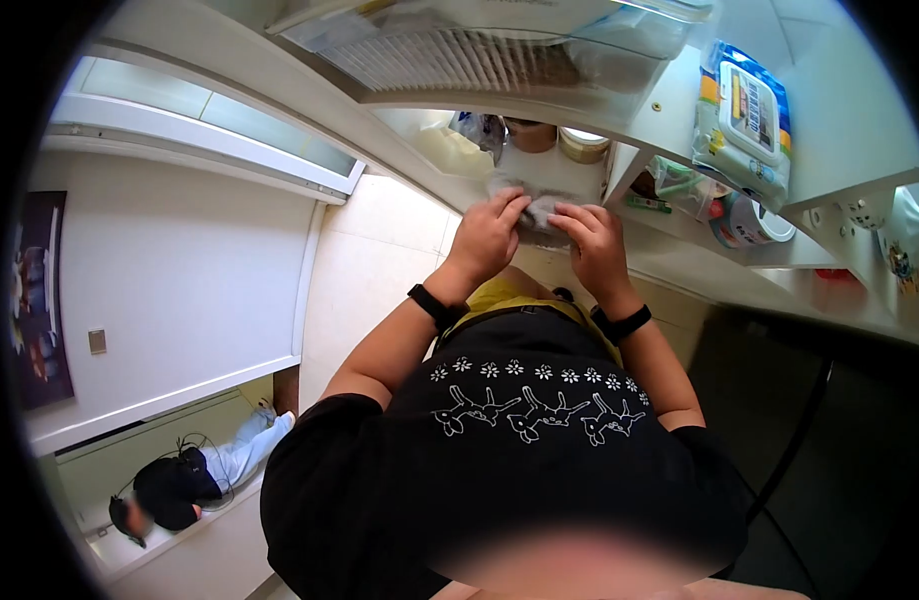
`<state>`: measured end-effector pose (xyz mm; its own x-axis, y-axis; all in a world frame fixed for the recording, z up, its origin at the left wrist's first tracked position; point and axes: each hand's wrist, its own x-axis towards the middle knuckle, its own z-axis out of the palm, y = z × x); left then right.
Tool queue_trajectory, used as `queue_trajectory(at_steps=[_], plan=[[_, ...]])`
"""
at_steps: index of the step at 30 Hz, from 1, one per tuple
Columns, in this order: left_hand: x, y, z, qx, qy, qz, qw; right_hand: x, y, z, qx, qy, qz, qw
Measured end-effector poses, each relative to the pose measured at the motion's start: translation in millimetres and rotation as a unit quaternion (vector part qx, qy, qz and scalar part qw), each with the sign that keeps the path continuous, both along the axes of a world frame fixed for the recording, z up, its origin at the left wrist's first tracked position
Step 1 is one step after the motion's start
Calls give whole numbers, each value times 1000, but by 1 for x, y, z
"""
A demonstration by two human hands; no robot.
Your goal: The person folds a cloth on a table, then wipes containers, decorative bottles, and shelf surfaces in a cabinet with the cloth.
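A small clear plastic bag with something greyish in it [541, 212] is between my two hands at the front edge of a white shelf. The fingers of my left hand [487, 238] are closed in a pinch on the bag's left side. On the opposite side, my right hand [593, 248] grips it with bent fingers. What the bag contains cannot be made out. Just behind it on the shelf stand a brown jar [530, 135] and a jar with a pale lid [583, 145]. A pale yellowish bag [454, 150] lies to their left.
Above is a clear plastic bin [459, 65] on a higher shelf. At the right are a pack of wipes [749, 125], a white-lidded tub [751, 220] and a cup [866, 213]. A white door [179, 290] is at left; a person [184, 480] appears beyond it, lower left.
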<state>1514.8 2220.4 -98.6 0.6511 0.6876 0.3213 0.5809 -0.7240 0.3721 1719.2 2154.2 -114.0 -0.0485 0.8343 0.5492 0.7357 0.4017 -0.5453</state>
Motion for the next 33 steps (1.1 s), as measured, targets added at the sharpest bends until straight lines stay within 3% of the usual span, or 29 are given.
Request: queue_trajectory(at_steps=[4, 6, 9, 17, 23, 25, 32, 33], plan=[[14, 7, -10, 13, 28, 11, 999, 2, 5, 1, 35, -3, -9, 999], [21, 9, -21, 13, 135, 64, 989, 1, 10, -2, 34, -22, 3, 999], [28, 20, -49, 48, 159, 63, 984, -1, 15, -21, -1, -64, -24, 998], [45, 39, -35, 68, 202, 62, 975, -13, 30, -30, -59, -98, -59, 992], [62, 54, -28, 125, 251, 43, 959, -28, 43, -35, -4, -201, -113, 973], [63, 56, -24, 112, 263, 46, 957, -26, 45, -30, -118, -248, -75, 959], [63, 57, -20, 48, 256, 59, 964, -31, 60, -44, -29, -240, -127, 962], [62, 56, -14, 40, 267, 52, 961, -26, 65, -40, -100, -236, -91, 962]])
